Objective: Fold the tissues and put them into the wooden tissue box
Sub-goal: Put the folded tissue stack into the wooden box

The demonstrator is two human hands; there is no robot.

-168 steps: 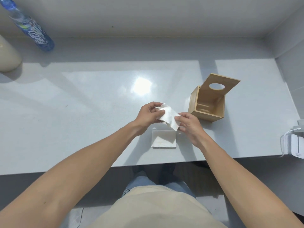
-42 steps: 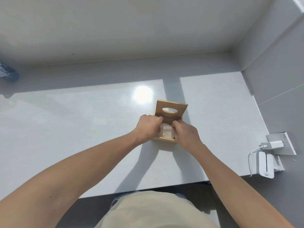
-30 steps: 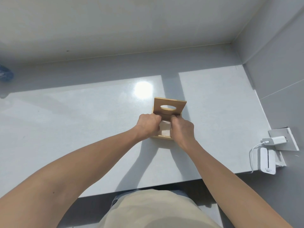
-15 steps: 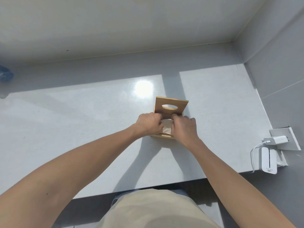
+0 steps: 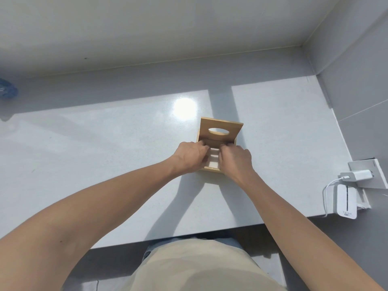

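Note:
The wooden tissue box point(image 5: 210, 169) stands on the white table, its lid point(image 5: 220, 122) with an oval hole tipped up at the back. White folded tissues point(image 5: 213, 159) lie inside the box and show between my hands. My left hand point(image 5: 191, 157) is on the box's left side with its fingers curled in onto the tissues. On the right side, my right hand point(image 5: 236, 160) reaches in the same way. Both sets of fingertips are hidden inside the box.
A white power bank point(image 5: 345, 201) and a plugged-in charger point(image 5: 357, 175) with its cable sit at the table's right edge by the wall. The end of a blue bottle point(image 5: 7, 91) shows at the far left. The table's front edge point(image 5: 189, 234) is just in front of my body.
Since 5.6 s ago the tissues have gone from my hands and the table into the box. Over the last second both hands pushed deeper into the box; the box stayed put.

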